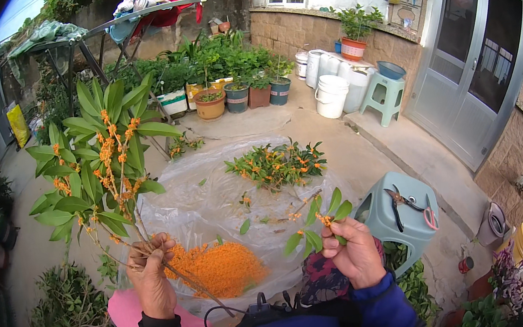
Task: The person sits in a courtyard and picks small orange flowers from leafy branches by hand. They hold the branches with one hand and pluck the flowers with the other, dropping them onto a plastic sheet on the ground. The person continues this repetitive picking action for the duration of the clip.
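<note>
My left hand (152, 276) is closed around the stems of a large leafy branch (108, 156) with clusters of small orange flowers, which rises to the upper left. Between the thumb and fingers of my right hand (353, 251) is a small leafy sprig (318, 221) with orange flowers. A heap of loose orange blossoms (222, 271) lies on a clear plastic sheet (183, 185) on the ground, between and beyond my hands. Farther back on the sheet rests a pile of flowering cuttings (279, 165).
At the right stands a green plastic stool (409, 235) with pruning shears (396, 209) and scissors (430, 219) on top. Leafy branches (77, 323) lie at the lower left. Potted plants (209, 105) and white buckets (332, 97) line the back, near a metal door (470, 51).
</note>
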Motion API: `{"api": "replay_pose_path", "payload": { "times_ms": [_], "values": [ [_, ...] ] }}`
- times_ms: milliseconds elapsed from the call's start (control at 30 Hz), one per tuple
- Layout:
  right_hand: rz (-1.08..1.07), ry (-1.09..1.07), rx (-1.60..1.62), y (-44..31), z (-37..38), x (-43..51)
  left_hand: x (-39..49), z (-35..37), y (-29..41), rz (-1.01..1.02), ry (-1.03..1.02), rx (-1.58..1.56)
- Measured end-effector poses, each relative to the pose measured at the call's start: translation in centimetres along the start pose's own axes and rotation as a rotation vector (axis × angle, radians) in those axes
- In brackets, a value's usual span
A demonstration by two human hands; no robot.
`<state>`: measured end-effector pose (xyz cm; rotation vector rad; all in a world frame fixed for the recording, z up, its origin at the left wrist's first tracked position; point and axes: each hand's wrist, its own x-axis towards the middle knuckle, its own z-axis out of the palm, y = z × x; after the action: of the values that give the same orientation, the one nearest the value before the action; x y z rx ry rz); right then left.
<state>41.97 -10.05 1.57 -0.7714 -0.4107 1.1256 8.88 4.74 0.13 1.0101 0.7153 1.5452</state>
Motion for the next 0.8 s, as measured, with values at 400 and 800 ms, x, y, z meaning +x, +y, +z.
{"api": "replay_pose_path", "payload": {
  "times_ms": [400, 800],
  "values": [
    [0.293, -0.215, -0.243, 9.3, 8.7, 5.2, 0.3, -0.7, -0.5, -0.274, -0.180, -0.406],
    [-0.272, -0.602, -1.220, 7.4, 15.2, 9.1, 1.0, -1.1, -1.5, -0.152, -0.118, 0.052]
  ]
}}
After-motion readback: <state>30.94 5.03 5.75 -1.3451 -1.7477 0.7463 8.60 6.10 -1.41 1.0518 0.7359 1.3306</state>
